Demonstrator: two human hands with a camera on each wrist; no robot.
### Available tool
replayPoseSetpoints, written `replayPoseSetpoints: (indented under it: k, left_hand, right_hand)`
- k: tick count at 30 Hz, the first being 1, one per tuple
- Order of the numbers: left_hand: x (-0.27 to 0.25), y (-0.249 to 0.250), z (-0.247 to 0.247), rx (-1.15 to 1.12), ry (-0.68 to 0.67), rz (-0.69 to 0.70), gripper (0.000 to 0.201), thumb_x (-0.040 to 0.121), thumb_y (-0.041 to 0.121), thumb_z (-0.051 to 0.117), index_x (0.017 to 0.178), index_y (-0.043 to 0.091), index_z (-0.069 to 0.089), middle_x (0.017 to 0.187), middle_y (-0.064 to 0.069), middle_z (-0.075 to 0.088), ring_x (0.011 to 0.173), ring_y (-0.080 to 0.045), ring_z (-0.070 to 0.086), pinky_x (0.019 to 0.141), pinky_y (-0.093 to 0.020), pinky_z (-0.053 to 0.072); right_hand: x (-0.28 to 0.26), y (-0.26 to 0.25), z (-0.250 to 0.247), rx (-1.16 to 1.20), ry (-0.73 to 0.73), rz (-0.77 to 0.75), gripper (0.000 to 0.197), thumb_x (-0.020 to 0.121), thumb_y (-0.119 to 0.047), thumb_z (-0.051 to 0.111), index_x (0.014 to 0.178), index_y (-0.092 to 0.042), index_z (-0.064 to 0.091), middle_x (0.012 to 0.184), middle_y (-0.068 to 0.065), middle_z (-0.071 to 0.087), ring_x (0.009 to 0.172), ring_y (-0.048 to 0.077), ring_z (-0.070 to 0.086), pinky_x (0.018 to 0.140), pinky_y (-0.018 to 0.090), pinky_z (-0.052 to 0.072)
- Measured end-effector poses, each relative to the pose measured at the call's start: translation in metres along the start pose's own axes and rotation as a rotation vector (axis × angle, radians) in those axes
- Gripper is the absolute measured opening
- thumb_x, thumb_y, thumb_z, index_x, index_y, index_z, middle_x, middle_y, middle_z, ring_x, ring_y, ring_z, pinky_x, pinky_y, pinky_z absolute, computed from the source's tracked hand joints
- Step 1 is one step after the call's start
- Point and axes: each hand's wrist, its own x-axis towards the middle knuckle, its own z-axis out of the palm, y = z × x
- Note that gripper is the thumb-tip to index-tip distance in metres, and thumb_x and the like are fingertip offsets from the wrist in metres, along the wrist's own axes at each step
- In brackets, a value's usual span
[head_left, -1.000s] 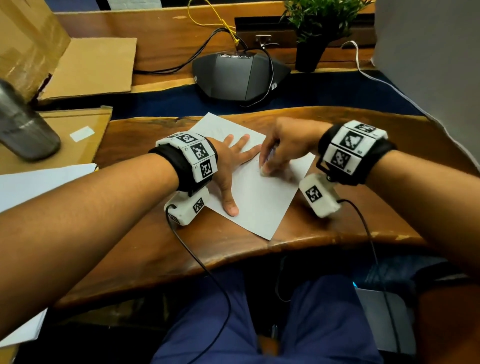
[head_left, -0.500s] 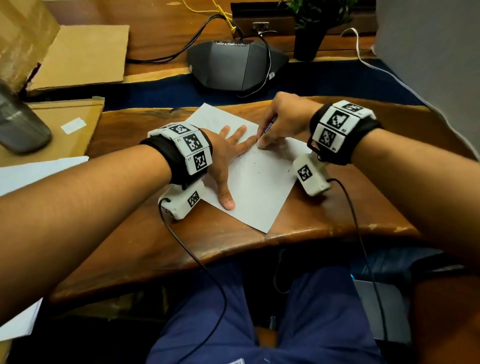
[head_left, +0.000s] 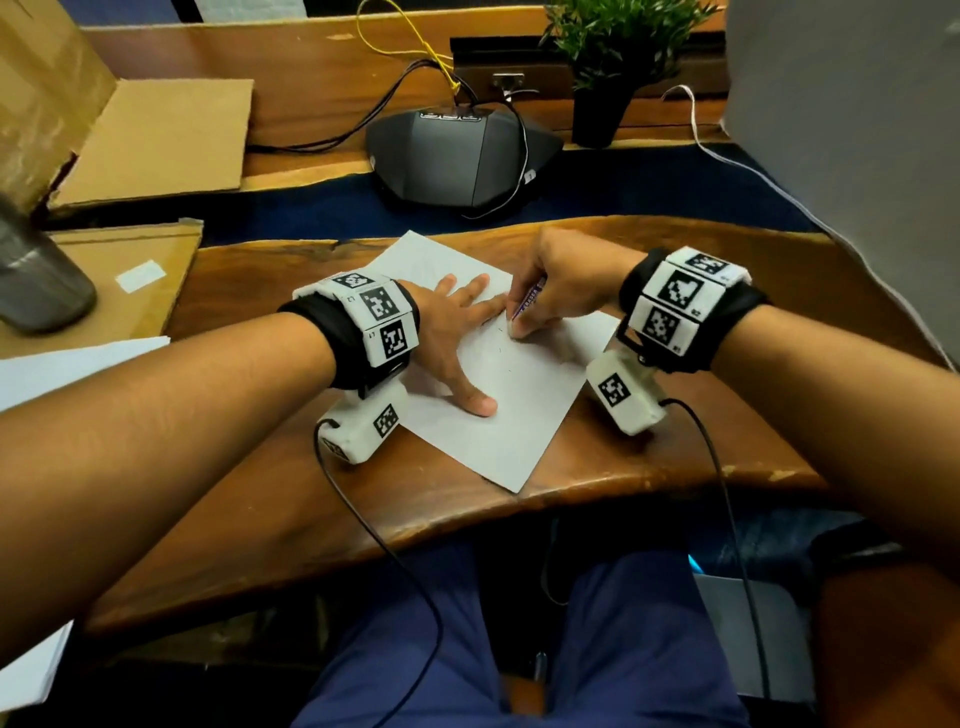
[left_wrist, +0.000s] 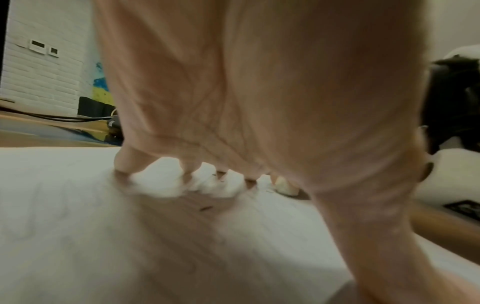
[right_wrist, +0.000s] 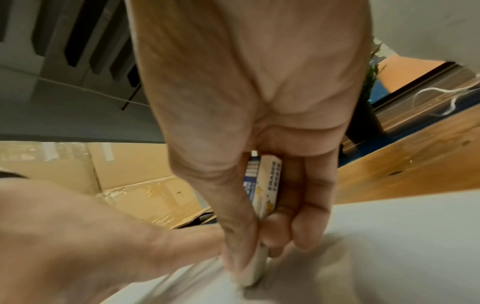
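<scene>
We see the right grip (head_left: 556, 291) grasping an eraser (head_left: 524, 306) (printed sleeve on its upper part), its bare end pressed to the sheet of paper (head_left: 519, 415) directly beneath the fingers. The left grip (head_left: 452, 332) lies flat and released on the sheet, its forefinger just left of the eraser's end, crowding it. Beyond both grips on the desk (head_left: 675, 467) stand a speakerphone (head_left: 457, 156) and a potted plant (head_left: 608, 67). Far left of the left grip is a metal bottle (head_left: 36, 280).
</scene>
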Motion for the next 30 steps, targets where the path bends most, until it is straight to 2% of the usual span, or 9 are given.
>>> replayPoseSetpoints:
  k: [4, 8, 11, 16, 18, 21, 23, 27, 30]
  left_hand:
    - [0.003, -0.001, 0.003, -0.036, 0.038, 0.0, 0.141, 0.049, 0.082, 0.071, 0.147, 0.046, -0.023, 0.159, 0.009, -0.029, 0.149, -0.026, -0.019, 0.117, -0.063, 0.011]
    - [0.006, 0.003, -0.002, -0.026, 0.027, -0.038, 0.147, 0.044, 0.082, 0.074, 0.146, 0.047, -0.025, 0.16, 0.009, -0.028, 0.15, -0.028, -0.017, 0.117, -0.064, 0.012]
    - [0.007, 0.005, -0.004, -0.008, 0.018, -0.058, 0.149, 0.043, 0.082, 0.075, 0.144, 0.047, -0.028, 0.159, 0.009, -0.029, 0.149, -0.029, -0.017, 0.117, -0.063, 0.012]
    - [0.007, 0.009, -0.008, 0.007, -0.019, -0.083, 0.155, 0.031, 0.085, 0.07, 0.142, 0.048, -0.032, 0.158, 0.007, -0.032, 0.149, -0.032, -0.017, 0.117, -0.063, 0.009]
    - [0.007, 0.011, -0.01, 0.025, -0.025, -0.087, 0.158, 0.026, 0.085, 0.067, 0.141, 0.047, -0.034, 0.158, 0.006, -0.032, 0.149, -0.034, -0.016, 0.117, -0.063, 0.009]
    - [0.007, 0.011, -0.01, 0.033, -0.022, -0.081, 0.158, 0.027, 0.085, 0.068, 0.14, 0.046, -0.035, 0.158, 0.006, -0.033, 0.149, -0.034, -0.016, 0.117, -0.063, 0.01]
    - [0.008, 0.011, -0.009, 0.035, -0.022, -0.08, 0.158, 0.028, 0.085, 0.068, 0.14, 0.045, -0.036, 0.158, 0.005, -0.034, 0.149, -0.034, -0.017, 0.117, -0.063, 0.009]
    - [0.008, 0.01, -0.01, 0.022, -0.019, -0.085, 0.158, 0.028, 0.084, 0.069, 0.142, 0.045, -0.034, 0.158, 0.005, -0.034, 0.149, -0.034, -0.018, 0.116, -0.062, 0.009]
    - [0.008, 0.012, -0.011, 0.033, -0.03, -0.087, 0.16, 0.026, 0.084, 0.069, 0.142, 0.044, -0.034, 0.158, 0.006, -0.034, 0.149, -0.034, -0.018, 0.117, -0.062, 0.009]
  right_hand:
    - [-0.007, -0.005, -0.002, 0.02, -0.18, 0.001, 0.016, 0.074, -0.023, 0.088, 0.089, -0.022, 0.081, 0.081, -0.004, 0.077, 0.065, 0.003, 0.066, 0.064, 0.016, 0.054]
    - [0.01, 0.001, -0.011, 0.077, -0.032, 0.07, 0.019, 0.073, -0.024, 0.089, 0.09, -0.019, 0.082, 0.084, 0.004, 0.078, 0.069, 0.009, 0.068, 0.074, 0.025, 0.061]
    - [0.012, 0.006, -0.008, 0.08, 0.07, 0.069, 0.019, 0.073, -0.025, 0.088, 0.09, -0.019, 0.081, 0.081, 0.002, 0.077, 0.068, 0.009, 0.067, 0.062, 0.021, 0.054]
    - [-0.005, 0.004, -0.005, 0.061, -0.178, 0.055, 0.015, 0.074, -0.022, 0.088, 0.087, -0.021, 0.081, 0.076, -0.004, 0.076, 0.064, 0.005, 0.065, 0.062, 0.017, 0.054]
    - [0.002, 0.005, -0.01, 0.066, -0.142, 0.076, 0.016, 0.073, -0.022, 0.088, 0.087, -0.02, 0.081, 0.076, -0.001, 0.076, 0.063, 0.007, 0.065, 0.062, 0.019, 0.054]
    - [0.016, 0.008, -0.012, 0.13, 0.064, 0.12, 0.019, 0.072, -0.022, 0.089, 0.088, -0.017, 0.082, 0.084, 0.006, 0.078, 0.064, 0.008, 0.066, 0.06, 0.018, 0.053]
    - [0.015, 0.008, -0.008, 0.09, 0.113, 0.103, 0.018, 0.073, -0.023, 0.089, 0.088, -0.018, 0.081, 0.083, 0.002, 0.077, 0.065, 0.005, 0.065, 0.058, 0.015, 0.049]
    - [0.001, 0.003, -0.004, 0.059, -0.144, 0.08, 0.018, 0.074, -0.022, 0.088, 0.09, -0.018, 0.081, 0.085, 0.0, 0.077, 0.071, 0.009, 0.067, 0.067, 0.019, 0.057]
    - [0.011, 0.005, -0.011, 0.085, -0.059, 0.104, 0.019, 0.072, -0.022, 0.089, 0.089, -0.016, 0.082, 0.084, 0.005, 0.077, 0.068, 0.01, 0.067, 0.064, 0.019, 0.057]
